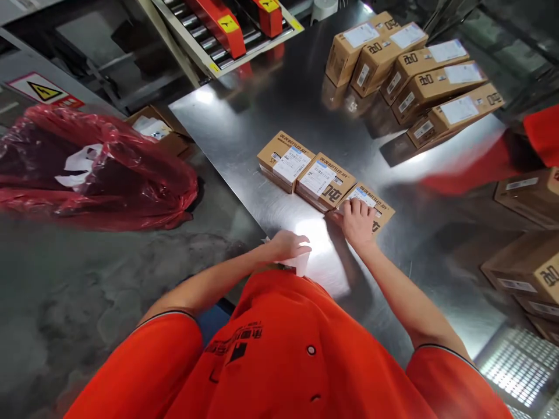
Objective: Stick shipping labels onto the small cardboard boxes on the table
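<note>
Three small brown boxes lie in a touching row on the metal table. The left box [286,160] and the middle box [325,181] each bear a white label with a blue strip. On the right box [384,212] rests my right hand [358,224], its fingers over the white label and partly hiding it. Close to my body, at the table's near edge, my left hand [288,245] has its fingers closed on a piece of white paper [301,263], which hangs below the fingers.
Several larger labelled boxes [443,113] stand at the back right of the metal table [257,110]. More boxes [524,267] sit at the right edge. A red plastic bag [144,180] lies left, beside an open carton [174,142]. A roller conveyor [209,43] adjoins the far edge.
</note>
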{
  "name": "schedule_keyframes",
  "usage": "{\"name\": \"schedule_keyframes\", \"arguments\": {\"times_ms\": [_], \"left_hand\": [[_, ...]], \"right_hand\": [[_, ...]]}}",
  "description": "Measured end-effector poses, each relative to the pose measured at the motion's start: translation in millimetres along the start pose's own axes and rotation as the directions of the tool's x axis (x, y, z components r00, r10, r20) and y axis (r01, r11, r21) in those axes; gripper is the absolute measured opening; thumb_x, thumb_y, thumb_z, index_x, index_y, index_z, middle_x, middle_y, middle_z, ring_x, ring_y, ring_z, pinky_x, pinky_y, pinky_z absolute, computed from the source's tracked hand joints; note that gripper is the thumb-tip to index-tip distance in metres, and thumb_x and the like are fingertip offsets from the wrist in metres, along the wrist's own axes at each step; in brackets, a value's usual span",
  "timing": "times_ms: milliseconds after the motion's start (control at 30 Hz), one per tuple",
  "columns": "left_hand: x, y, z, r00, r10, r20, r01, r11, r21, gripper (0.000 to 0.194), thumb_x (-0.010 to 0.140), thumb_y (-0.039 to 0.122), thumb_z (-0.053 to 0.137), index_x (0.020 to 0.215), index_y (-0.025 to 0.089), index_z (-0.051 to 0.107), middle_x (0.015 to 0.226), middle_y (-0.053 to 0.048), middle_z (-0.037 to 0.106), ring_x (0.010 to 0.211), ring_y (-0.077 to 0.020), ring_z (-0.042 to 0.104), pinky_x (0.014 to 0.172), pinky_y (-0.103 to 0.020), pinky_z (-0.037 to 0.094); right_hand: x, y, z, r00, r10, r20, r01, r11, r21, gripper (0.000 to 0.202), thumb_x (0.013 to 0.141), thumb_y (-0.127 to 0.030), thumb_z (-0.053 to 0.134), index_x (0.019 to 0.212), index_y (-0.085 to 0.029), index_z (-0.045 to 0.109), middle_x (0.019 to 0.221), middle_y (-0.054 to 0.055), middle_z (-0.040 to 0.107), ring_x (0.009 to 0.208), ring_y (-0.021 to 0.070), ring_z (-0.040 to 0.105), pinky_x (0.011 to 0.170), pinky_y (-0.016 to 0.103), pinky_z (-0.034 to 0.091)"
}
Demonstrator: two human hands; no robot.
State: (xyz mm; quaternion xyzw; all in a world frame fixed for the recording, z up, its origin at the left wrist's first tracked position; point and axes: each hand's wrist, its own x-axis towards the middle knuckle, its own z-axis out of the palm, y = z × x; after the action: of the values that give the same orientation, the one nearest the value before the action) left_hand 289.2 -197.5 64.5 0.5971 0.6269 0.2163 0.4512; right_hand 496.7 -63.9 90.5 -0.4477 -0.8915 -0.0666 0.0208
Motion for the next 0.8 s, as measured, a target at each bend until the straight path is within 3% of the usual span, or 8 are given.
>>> {"name": "schedule_keyframes", "arguments": {"times_ms": [100,233,300,367,533,700,800], "left_hand": [[42.9,39.6,-6.8,0.98,0.197,0.035,-0.198,0.935,0.294,0.049,0.089,0.036,0.066,0.137,0.023,0.064,0.08,-0.011,0.072,0.085,-0.0276,0.069,0.079,-0.031,0.043],[84.1,64.8,-12.0,0.954,0.293,0.062,-0.285,0.825,0.488,0.052,0.095,0.023,0.056,0.147,0.022,0.054,0.093,-0.016,0.073,0.089,-0.0306,0.069,0.078,-0.034,0.044],[92.5,64.1,-9.5,0.956,0.285,0.077,-0.284,0.821,0.495,0.05,0.092,0.016,0.055,0.142,0.023,0.059,0.089,-0.015,0.073,0.088,-0.0294,0.069,0.078,-0.034,0.044],[95.3,61.6,-4.0,0.958,0.282,0.054,-0.274,0.836,0.476,0.048,0.093,0.016,0.055,0.14,0.023,0.061,0.087,-0.014,0.073,0.085,-0.0282,0.069,0.078,-0.034,0.044],[99.1,64.1,11.9,0.949,0.316,0.007,-0.273,0.806,0.525,0.045,0.1,0.028,0.047,0.143,0.02,0.059,0.095,-0.019,0.073,0.091,-0.0294,0.067,0.076,-0.034,0.043],[104.4,54.3,14.7,0.949,0.314,-0.028,-0.249,0.803,0.542,0.051,0.097,0.015,0.041,0.145,0.023,0.057,0.093,-0.018,0.074,0.089,-0.0274,0.067,0.076,-0.034,0.043],[104.7,48.6,16.3,0.953,0.3,-0.034,-0.235,0.807,0.542,0.055,0.096,0.016,0.044,0.149,0.027,0.053,0.095,-0.017,0.075,0.089,-0.0276,0.068,0.075,-0.033,0.043]], "right_hand": [[-1.0,1.0,1.6,0.999,-0.005,0.044,0.006,1.0,-0.014,0.046,0.101,-0.038,0.044,0.133,-0.008,0.056,0.134,0.024,0.054,0.117,0.0373,0.046,0.094,0.048,0.036],[-16.4,25.0,-0.7,0.996,-0.088,0.016,0.086,0.993,0.075,0.047,0.101,-0.02,0.037,0.145,-0.007,0.048,0.145,0.019,0.05,0.132,0.0329,0.041,0.108,0.046,0.036],[-26.6,41.6,-1.9,0.985,-0.175,0.009,0.171,0.972,0.161,0.05,0.098,-0.014,0.037,0.146,-0.009,0.047,0.147,0.018,0.05,0.136,0.0287,0.041,0.113,0.044,0.035],[-33.6,51.9,-1.0,0.983,-0.185,0.005,0.18,0.96,0.217,0.048,0.097,-0.018,0.043,0.144,-0.01,0.05,0.147,0.018,0.05,0.137,0.0277,0.042,0.115,0.045,0.036],[-31.3,41.6,10.2,0.99,0.133,-0.049,-0.129,0.988,0.08,0.068,0.097,-0.045,0.051,0.15,-0.003,0.041,0.156,0.027,0.037,0.145,0.0432,0.028,0.115,0.064,0.026],[-28.8,42.9,10.0,0.999,0.03,0.032,-0.03,1.0,0.005,0.074,0.098,-0.042,0.048,0.153,0.003,0.032,0.158,0.03,0.031,0.147,0.0446,0.025,0.116,0.062,0.026],[-29.7,49.9,5.4,0.995,0.098,0.008,-0.098,0.995,-0.031,0.085,0.097,-0.056,0.048,0.151,0.008,0.032,0.155,0.035,0.032,0.144,0.0479,0.028,0.115,0.064,0.026]]}}
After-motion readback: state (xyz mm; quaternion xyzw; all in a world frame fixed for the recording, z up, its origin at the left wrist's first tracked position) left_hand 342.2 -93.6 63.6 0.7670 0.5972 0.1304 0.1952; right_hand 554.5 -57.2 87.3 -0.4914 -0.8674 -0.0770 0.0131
